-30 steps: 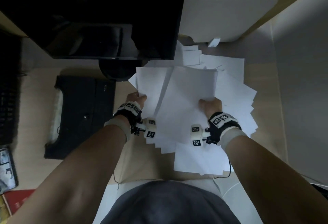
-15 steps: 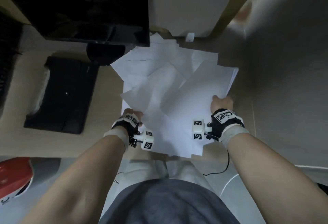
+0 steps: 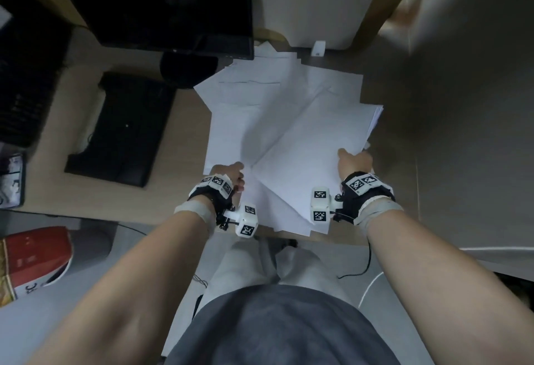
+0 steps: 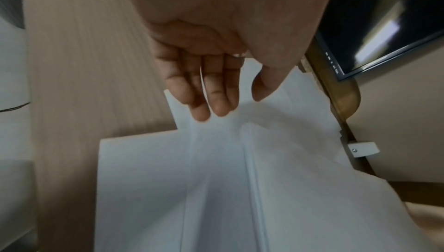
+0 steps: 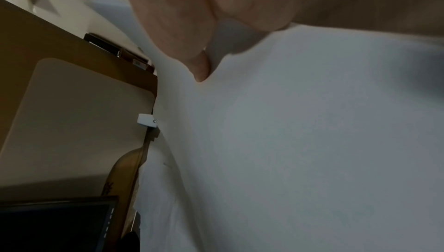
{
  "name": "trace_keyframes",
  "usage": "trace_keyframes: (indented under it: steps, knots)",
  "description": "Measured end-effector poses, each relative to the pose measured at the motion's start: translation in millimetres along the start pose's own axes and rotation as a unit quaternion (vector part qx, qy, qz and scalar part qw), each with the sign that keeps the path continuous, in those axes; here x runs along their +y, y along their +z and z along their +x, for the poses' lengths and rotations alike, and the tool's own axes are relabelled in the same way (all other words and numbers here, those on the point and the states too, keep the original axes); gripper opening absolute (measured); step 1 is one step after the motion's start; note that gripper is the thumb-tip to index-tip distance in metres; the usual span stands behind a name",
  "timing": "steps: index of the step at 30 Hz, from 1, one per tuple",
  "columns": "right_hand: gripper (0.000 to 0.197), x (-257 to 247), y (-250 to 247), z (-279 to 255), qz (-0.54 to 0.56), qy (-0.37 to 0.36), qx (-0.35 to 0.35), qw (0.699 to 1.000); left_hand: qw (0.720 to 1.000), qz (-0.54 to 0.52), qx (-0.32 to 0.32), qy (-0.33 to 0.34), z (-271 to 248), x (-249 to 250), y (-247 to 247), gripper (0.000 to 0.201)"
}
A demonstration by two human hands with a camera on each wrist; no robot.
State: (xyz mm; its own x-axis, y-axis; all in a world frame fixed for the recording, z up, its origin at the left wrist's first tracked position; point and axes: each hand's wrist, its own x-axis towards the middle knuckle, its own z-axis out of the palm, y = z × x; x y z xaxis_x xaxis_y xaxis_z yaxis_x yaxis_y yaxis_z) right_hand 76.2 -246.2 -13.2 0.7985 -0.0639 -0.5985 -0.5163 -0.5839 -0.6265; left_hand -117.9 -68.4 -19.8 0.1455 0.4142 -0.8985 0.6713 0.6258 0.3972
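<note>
Seen from the head, the stack of paper (image 3: 315, 151) lies askew on the near right of the desk (image 3: 86, 200), over loose sheets (image 3: 254, 99). The right hand (image 3: 354, 162) is at its right edge and the left hand (image 3: 231, 175) at its near left corner, with a monitor (image 3: 161, 3) and a black case (image 3: 124, 127) far left and a partition (image 3: 462, 104) close on the right. At the left wrist, the fingers (image 4: 216, 100) are straight and close together, tips on the sheets, thumb a little apart. At the right wrist, the thumb (image 5: 199, 66) presses into the bending stack, the other fingers hidden beneath it, and a white panel (image 5: 79, 123) stands beyond on the left.
</note>
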Motion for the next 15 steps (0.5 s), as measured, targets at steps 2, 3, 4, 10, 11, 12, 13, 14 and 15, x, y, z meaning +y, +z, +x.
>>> trace_keyframes:
  steps: [2,3,4,10,11,12,13,14,15]
  knots:
    - [0.052,3,13,-3,-0.001,0.001,-0.019,1.0,0.999,0.05,0.014,0.002,12,8,-8,0.013]
    - [0.053,5,20,-4,-0.002,0.003,-0.031,1.0,0.997,0.075,0.027,0.017,15,12,-11,0.02]
    - [0.055,7,27,-4,-0.006,0.008,-0.042,0.999,0.994,0.094,0.044,0.036,20,14,-13,0.032]
    - [0.067,11,62,-3,-0.111,0.037,-0.068,0.991,0.98,0.184,-0.006,0.071,37,27,-6,0.058]
    - [0.073,13,66,1,-0.154,0.057,-0.056,0.985,0.98,0.184,-0.014,0.067,50,26,-3,0.07]
    - [0.081,13,67,1,-0.184,0.089,-0.049,0.978,0.979,0.191,-0.024,0.061,59,25,1,0.086]
    - [0.087,16,68,2,-0.186,0.119,-0.046,0.974,0.976,0.21,-0.029,0.059,64,26,4,0.099]
    - [0.089,18,68,4,-0.17,0.134,-0.048,0.975,0.972,0.222,-0.031,0.066,67,27,6,0.105]
    - [0.088,21,68,7,-0.147,0.14,-0.054,0.978,0.971,0.227,-0.032,0.073,70,28,10,0.103]
